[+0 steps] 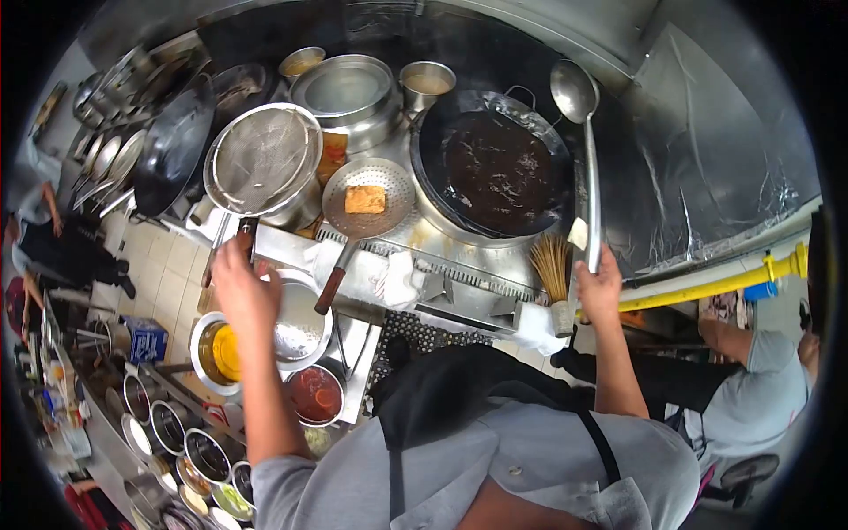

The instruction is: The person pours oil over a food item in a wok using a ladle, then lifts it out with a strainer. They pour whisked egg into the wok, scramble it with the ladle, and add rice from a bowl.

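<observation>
Right hand (601, 287) grips ladle (593, 172) pointing lengthwise away (bowl (573, 91) farthest).

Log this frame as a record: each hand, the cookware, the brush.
left hand: at the handle of the round silver wire-mesh strainer; grip unclear
right hand: holding the long silver metal ladle
round black metal wok: dark liquid inside
round perforated silver metal skimmer: golden-brown rectangular piece on it
tan bristle brush: beside the right hand
</observation>
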